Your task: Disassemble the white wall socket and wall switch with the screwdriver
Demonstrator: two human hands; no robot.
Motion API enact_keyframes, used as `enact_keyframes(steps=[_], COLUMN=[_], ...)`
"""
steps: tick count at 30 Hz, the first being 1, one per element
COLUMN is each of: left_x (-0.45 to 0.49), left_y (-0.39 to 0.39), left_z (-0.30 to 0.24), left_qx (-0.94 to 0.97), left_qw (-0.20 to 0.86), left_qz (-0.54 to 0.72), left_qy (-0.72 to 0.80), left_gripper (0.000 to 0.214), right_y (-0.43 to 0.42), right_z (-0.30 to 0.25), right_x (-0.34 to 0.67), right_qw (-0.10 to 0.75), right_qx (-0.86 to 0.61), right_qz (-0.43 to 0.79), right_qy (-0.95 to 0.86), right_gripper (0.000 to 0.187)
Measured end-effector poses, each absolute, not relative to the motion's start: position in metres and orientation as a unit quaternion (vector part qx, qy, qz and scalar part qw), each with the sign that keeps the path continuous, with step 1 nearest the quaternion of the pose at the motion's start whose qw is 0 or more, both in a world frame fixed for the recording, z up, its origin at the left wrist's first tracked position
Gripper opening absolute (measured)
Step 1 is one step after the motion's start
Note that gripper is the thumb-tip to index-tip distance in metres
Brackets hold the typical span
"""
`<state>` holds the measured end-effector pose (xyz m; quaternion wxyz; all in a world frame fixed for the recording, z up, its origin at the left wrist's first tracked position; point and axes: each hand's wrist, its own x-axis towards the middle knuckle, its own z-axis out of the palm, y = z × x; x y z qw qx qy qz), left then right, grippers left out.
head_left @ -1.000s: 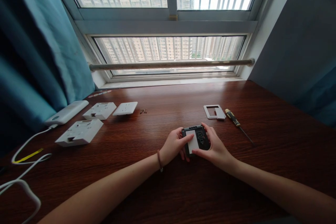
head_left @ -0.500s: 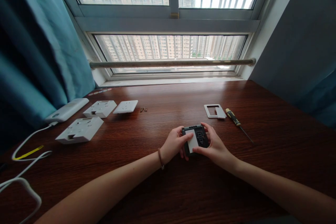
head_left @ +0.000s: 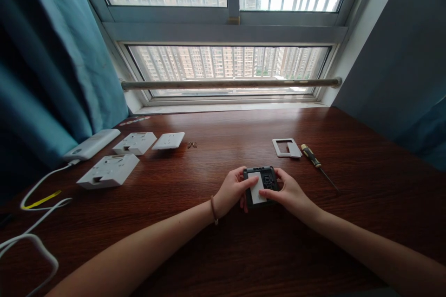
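A dark grey switch body (head_left: 267, 179) with a white rocker piece (head_left: 257, 187) on its face sits low over the wooden table, held between both hands. My left hand (head_left: 230, 192) grips its left side, thumb resting on the white rocker. My right hand (head_left: 288, 193) wraps the right side, with a fingertip pressed on the rocker's lower edge. Both hands are closed round the switch.
A white frame with a loose white rocker (head_left: 287, 147) and a yellow-and-black screwdriver (head_left: 316, 163) lie beyond my right hand. At the left are white socket parts (head_left: 108, 171), a socket plate (head_left: 168, 141), small screws (head_left: 192, 145), a power bank (head_left: 92, 144) and white cables (head_left: 31, 236).
My right hand's fingers have shifted a little lower across the switch face. The camera view has drifted slightly; the switch stays where it was.
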<state>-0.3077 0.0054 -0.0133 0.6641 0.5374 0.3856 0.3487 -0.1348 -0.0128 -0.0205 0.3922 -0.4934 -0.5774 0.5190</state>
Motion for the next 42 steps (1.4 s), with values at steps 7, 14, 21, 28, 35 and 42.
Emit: enact_keyframes(steps=[7, 14, 21, 28, 35, 42], left_x=[-0.3065, -0.3079, -0.3069, -0.306, -0.3072, -0.307], left_y=[0.0043, 0.0042, 0.0067, 0.0057, 0.0064, 0.0056], left_z=[-0.0104, -0.0086, -0.0108, -0.0109, -0.0128, -0.0135], left_qx=[0.546, 0.534, 0.533, 0.535, 0.555, 0.552], left_qw=[0.659, 0.674, 0.67, 0.661, 0.649, 0.655], left_qz=[0.335, 0.334, 0.34, 0.344, 0.336, 0.34], left_qy=[0.394, 0.387, 0.389, 0.398, 0.397, 0.388], left_gripper=[0.027, 0.026, 0.031, 0.033, 0.035, 0.033], right_y=[-0.0143, -0.0165, -0.0185, -0.0161, -0.0144, -0.0162], right_z=[-0.02, -0.0157, -0.0216, -0.0245, -0.0236, -0.0217], right_x=[-0.1335, -0.136, -0.1363, -0.1361, -0.1352, -0.1362], right_qw=[0.39, 0.4, 0.409, 0.39, 0.387, 0.38], right_qx=[-0.507, -0.502, -0.525, -0.537, -0.527, -0.542], right_qz=[0.486, 0.471, 0.438, 0.391, 0.398, 0.408], right_qy=[-0.595, -0.605, -0.604, -0.638, -0.643, -0.628], right_gripper=[0.048, 0.045, 0.052, 0.071, 0.062, 0.065])
